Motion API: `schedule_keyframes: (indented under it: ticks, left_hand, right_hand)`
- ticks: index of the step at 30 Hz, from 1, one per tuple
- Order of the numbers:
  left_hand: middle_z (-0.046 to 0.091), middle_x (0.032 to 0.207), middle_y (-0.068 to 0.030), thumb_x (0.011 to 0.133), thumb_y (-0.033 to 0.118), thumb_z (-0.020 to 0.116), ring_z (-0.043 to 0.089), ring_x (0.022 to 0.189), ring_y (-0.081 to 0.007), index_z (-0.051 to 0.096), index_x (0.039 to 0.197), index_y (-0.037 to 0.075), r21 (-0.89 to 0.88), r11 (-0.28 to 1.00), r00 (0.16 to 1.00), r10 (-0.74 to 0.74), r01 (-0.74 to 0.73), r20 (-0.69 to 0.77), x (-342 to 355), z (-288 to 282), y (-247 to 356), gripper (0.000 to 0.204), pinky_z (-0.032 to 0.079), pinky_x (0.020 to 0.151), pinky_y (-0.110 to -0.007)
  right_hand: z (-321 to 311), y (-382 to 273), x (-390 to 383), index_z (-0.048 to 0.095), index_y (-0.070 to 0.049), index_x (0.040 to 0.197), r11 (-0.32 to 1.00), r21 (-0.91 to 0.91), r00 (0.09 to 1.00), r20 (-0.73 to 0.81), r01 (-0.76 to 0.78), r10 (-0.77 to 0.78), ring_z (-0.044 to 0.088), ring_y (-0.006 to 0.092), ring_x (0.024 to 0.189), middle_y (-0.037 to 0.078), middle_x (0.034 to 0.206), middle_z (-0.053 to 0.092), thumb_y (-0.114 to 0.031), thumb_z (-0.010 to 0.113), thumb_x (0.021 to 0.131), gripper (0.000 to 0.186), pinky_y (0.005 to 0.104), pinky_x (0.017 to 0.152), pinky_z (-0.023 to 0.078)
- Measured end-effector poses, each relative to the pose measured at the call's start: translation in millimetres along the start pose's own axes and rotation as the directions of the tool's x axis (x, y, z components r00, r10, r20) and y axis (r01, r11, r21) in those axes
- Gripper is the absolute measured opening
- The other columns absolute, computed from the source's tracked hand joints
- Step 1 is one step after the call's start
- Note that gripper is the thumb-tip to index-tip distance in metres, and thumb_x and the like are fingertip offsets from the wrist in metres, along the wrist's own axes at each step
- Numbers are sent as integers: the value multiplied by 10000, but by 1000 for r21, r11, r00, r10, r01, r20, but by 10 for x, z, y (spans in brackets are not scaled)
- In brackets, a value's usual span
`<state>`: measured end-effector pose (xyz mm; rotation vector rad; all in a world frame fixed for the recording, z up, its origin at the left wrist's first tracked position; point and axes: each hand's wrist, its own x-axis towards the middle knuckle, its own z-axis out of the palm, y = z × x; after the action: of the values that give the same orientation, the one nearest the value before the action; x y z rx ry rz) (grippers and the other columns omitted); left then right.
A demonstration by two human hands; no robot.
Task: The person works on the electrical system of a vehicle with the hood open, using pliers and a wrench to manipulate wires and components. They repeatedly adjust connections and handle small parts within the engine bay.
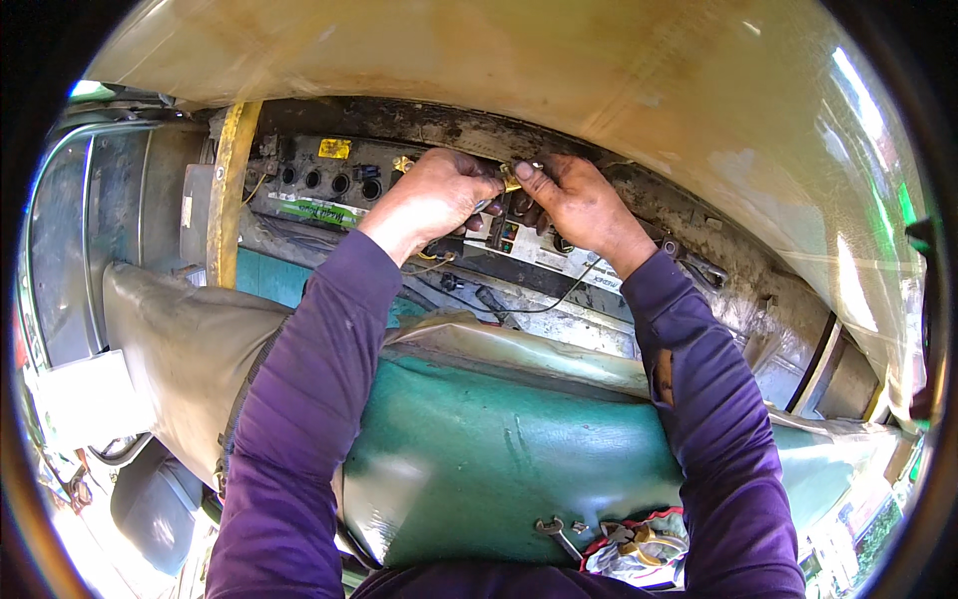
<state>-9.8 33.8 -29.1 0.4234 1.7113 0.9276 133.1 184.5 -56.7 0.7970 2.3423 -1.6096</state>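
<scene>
My two hands meet over two batteries set in a grimy recess. My right hand (pixel 589 205) pinches a small brass-coloured battery terminal clamp (pixel 511 180) between thumb and fingers. Close beside it, my left hand (pixel 437 195) is closed, thumb and fingertips together near the clamp; its grip is mostly hidden. The dark battery (pixel 299 180) on the left has a row of round openings and a green label. Under my hands lies the second battery (pixel 559 258), with a pale label. Another brass-coloured piece (pixel 402 163) shows behind my left hand.
A yellow post (pixel 232 190) stands left of the batteries. Thin cables (pixel 539 308) run in front of them. A large tan panel (pixel 479 50) hangs overhead. On the green padded seat (pixel 519 429) lie a wrench (pixel 561 536) and a bundle with red-edged cloth (pixel 639 549).
</scene>
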Motion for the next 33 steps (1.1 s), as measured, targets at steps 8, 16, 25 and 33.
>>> schedule_keyframes:
  ticks: [8, 16, 25, 33]
  left_hand:
    - [734, 837, -62, 938, 196, 669, 603, 618, -103, 719, 978, -9, 28, 999, 1000, -23, 23, 9, 54, -49, 62, 215, 467, 533, -267]
    - [729, 845, -62, 966, 199, 632, 590, 618, -113, 695, 1034, -9, -23, 997, 996, -69, 71, 50, 50, -17, 78, 228, 483, 539, -269]
    - [662, 834, -41, 1015, 254, 598, 590, 575, -126, 677, 1058, 32, -223, 975, 998, -29, 15, -60, 100, 44, -3, 240, 447, 492, -269]
    - [637, 784, -35, 1003, 257, 590, 579, 548, -122, 685, 1034, 17, -214, 975, 996, -76, 63, -52, 41, 28, 47, 260, 470, 475, -266]
  right_hand:
    - [-38, 140, 68, 634, 114, 1187, 975, 170, 990, -36, 144, -140, 688, 360, 881, 279, 982, 712, -435, 596, 1022, 574, 435, 830, 524]
    - [-31, 95, 51, 637, 68, 1262, 997, 30, 996, -55, 65, -64, 686, 358, 1019, 269, 1101, 712, -422, 605, 1020, 547, 397, 926, 515]
    - [-49, -1, -6, 663, 27, 1218, 982, 176, 997, 29, 69, -75, 672, 325, 1063, 223, 1140, 708, -383, 607, 1028, 456, 394, 946, 507]
    - [-25, 30, 2, 676, 4, 1200, 980, 112, 986, -4, 166, -167, 684, 300, 1030, 203, 1109, 726, -364, 655, 999, 420, 393, 938, 511]
